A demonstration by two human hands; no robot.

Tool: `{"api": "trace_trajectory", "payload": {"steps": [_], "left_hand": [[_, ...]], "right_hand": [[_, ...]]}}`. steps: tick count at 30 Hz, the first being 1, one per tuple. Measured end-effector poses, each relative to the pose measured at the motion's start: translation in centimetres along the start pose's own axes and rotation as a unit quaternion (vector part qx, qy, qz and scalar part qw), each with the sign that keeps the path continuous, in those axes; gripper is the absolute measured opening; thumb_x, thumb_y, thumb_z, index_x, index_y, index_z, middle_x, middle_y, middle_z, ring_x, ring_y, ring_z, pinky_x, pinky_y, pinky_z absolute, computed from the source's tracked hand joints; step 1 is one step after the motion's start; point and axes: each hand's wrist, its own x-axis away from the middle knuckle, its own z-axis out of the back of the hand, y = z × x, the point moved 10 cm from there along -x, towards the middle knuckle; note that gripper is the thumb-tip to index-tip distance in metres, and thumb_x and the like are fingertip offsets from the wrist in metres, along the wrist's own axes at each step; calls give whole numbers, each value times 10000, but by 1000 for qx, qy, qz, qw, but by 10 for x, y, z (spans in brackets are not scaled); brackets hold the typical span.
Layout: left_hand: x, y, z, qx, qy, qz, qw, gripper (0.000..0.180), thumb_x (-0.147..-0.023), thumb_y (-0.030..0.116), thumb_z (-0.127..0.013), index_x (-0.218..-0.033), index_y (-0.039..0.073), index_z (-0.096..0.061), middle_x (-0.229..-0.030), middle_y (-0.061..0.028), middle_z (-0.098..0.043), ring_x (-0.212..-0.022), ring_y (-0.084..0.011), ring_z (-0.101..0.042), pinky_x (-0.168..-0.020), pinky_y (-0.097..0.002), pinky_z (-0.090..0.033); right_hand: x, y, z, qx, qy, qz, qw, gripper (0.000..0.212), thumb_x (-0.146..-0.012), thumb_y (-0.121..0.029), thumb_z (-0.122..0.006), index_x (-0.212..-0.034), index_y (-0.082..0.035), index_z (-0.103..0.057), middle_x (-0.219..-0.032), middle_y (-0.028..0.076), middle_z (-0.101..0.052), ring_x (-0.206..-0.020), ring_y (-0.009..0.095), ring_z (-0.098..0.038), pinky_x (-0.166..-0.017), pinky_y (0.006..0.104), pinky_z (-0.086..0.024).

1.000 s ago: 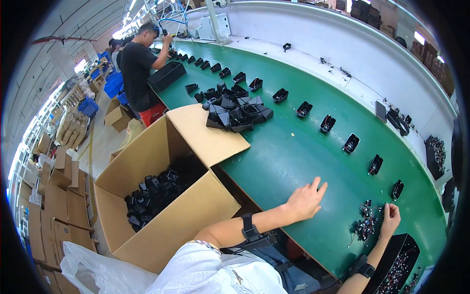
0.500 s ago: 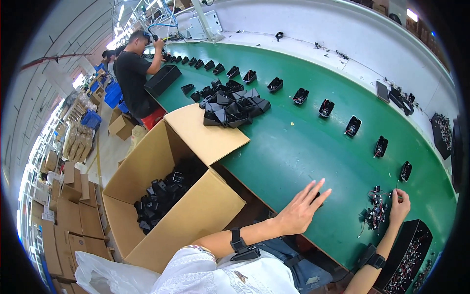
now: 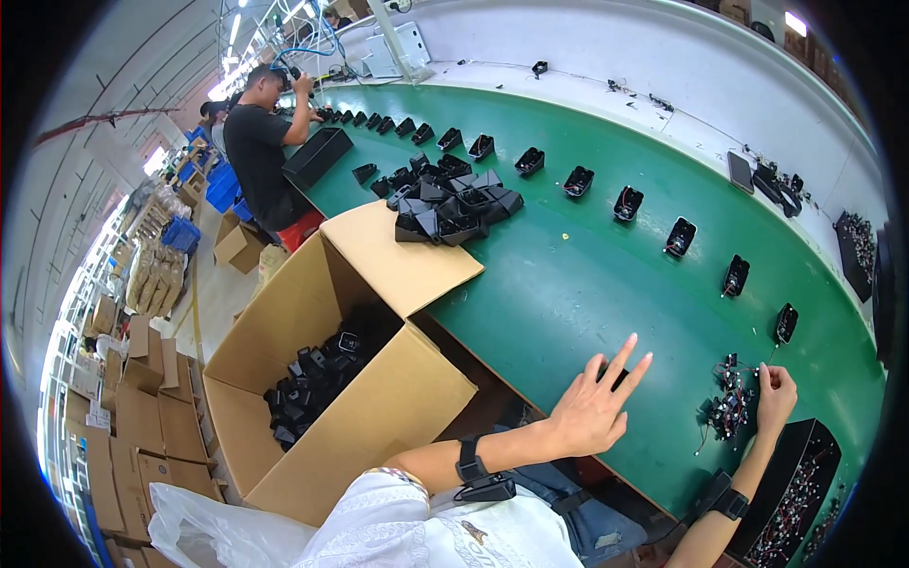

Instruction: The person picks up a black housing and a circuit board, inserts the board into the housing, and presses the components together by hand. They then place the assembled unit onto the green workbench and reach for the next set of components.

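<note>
My left hand [image 3: 589,409] hovers over the near edge of the green table, two fingers stretched out. Between its fingers shows a black plastic piece [image 3: 619,381], mostly hidden, which moves along with the hand. At the right, my right hand [image 3: 777,396] pinches a thin wire by its fingertips; the wire's far end is hard to follow. Just left of it lies a tangled pile of small wired parts [image 3: 727,407]. Beyond the right hand stands the nearest black housing [image 3: 786,324] of a long row, with wires inside several of them.
An open cardboard box [image 3: 284,379] of black housings stands at the table's left edge. Loose housings [image 3: 450,204] are heaped beyond its flap. A black bin [image 3: 791,492] of wired parts sits by my right forearm. Another person [image 3: 256,142] works at the far left.
My left hand has shifted slightly right and nearer to me, its fingers now in a two-finger spread. The right hand stays almost in place, still pinching. The view has shifted a little.
</note>
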Motion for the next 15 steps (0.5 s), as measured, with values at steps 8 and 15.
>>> {"api": "trace_trajectory", "payload": {"steps": [8, 15], "left_hand": [[10, -32, 9, 50, -69, -28, 996, 964, -836, 155, -774, -1623, 48, -228, -1643, -159, -311, -1263, -421, -448, -1087, -499, -439], [-15, -30, 5, 59, -19, -73, 995, 976, -790, 248, -838, -1567, 5, -299, -1528, -212, -427, -1304, -406, -474, -1074, -486, -454]], "right_hand": [[0, 1, 3, 2, 15, -15, 1000, 253, -949, -187, -752, -874, 39, -666, -683, 3, -594, -638, 69, -496, -598, 264, -425], [-3, 4, -5, -71, -71, -21, 995, 161, -953, -104, -731, -894, 37, -678, -755, -26, -613, -708, 45, -524, -640, 227, -432]]}}
